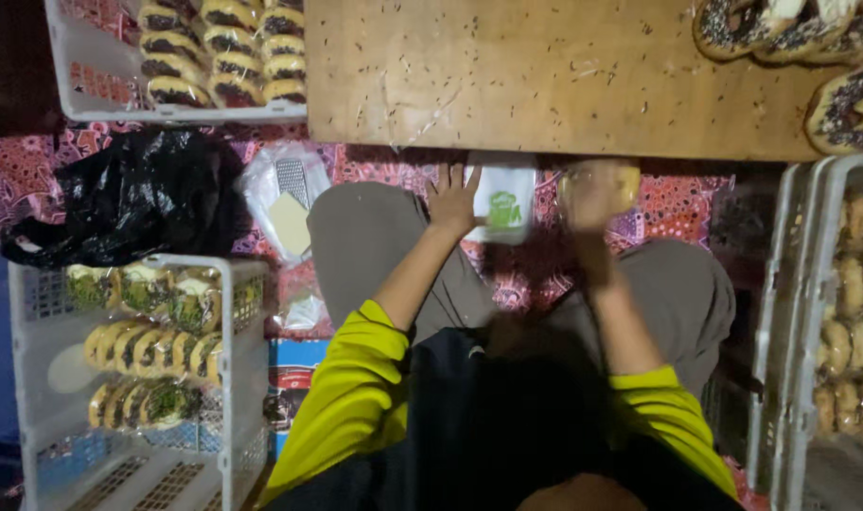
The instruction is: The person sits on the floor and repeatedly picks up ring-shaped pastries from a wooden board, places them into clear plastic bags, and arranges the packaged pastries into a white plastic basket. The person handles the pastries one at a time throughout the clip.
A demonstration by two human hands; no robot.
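Seen from above, seated cross-legged at a low wooden bench (545, 85). Left hand (453, 201) spread flat, fingers apart, touching a small white packet with a green print (503, 203) just under the bench edge. Right hand (594, 194) blurred, closed around a pale round pastry (625, 180) — beside the packet. White crate (129, 378) of wrapped pastries at left.

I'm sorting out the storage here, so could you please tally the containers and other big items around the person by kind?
White plastic crates: 3, at upper left, lower left and right.
Wooden board: 1.
Black plastic bag: 1.
Total: 5.
A further crate at the right edge may be hidden.
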